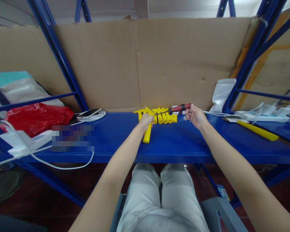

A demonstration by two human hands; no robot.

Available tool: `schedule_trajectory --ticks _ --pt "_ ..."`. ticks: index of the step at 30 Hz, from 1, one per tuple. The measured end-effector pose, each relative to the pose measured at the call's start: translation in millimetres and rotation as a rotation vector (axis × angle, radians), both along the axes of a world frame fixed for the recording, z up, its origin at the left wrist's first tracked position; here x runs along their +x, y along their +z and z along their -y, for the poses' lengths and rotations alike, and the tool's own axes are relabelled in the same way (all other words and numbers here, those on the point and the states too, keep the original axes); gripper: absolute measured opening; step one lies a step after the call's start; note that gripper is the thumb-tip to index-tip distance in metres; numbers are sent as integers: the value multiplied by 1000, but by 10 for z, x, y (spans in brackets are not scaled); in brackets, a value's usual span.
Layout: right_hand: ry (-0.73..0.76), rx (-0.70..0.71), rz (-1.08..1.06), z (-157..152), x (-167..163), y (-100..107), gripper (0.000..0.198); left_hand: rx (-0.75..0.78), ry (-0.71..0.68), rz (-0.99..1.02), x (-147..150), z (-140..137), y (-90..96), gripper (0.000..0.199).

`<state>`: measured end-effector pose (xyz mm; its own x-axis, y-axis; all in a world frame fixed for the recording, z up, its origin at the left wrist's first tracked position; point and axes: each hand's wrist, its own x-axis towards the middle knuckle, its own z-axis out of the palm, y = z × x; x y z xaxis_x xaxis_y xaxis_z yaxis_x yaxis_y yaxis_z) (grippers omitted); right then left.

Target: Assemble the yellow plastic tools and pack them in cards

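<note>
My left hand [147, 120] is closed around a yellow plastic piece with a round tubular handle [147, 134]. The handle points toward me and its far end lies just past my fingers. My right hand [195, 115] grips the end of a screwdriver [181, 107] with a dark red and black handle. Its thin shaft reaches left to the yellow piece at my left hand; whether the tip touches it I cannot tell. Several similar yellow pieces [164, 118] lie side by side behind and right of my left hand. Small silvery bits [185, 118], perhaps screws, lie beside my right hand.
A blue shelf top [106, 135] carries everything, backed by cardboard [169, 61]. On the left are a phone [89, 112], coiled white cable [94, 116] and a red bag [40, 117]. To the right are a white pouch [222, 93], a yellow-handled tool [257, 130] and a power strip [263, 116].
</note>
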<state>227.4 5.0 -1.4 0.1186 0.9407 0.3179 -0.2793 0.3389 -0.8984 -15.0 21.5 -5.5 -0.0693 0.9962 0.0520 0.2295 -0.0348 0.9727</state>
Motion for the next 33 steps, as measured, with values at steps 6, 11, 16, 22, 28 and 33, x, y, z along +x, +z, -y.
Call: schedule_trajectory --ticks 6,11,16,22,28,33 --pt "-12 -3 24 -3 6 -12 53 -11 -3 -3 -8 -13 -2 23" --pt "-8 5 28 18 0 -11 59 -6 6 0 0 -6 -9 27" --pt "-27 -19 35 9 5 -14 58 -8 2 11 -4 0 2 32" --pt "-86 -52 24 -36 7 -48 57 -9 -11 22 -1 7 5 29" --pt "-173 -25 -87 -73 8 -43 48 -5 -31 38 42 41 6 24" --pt "-215 -22 -120 -91 17 -44 43 11 -26 45 50 71 20 25"
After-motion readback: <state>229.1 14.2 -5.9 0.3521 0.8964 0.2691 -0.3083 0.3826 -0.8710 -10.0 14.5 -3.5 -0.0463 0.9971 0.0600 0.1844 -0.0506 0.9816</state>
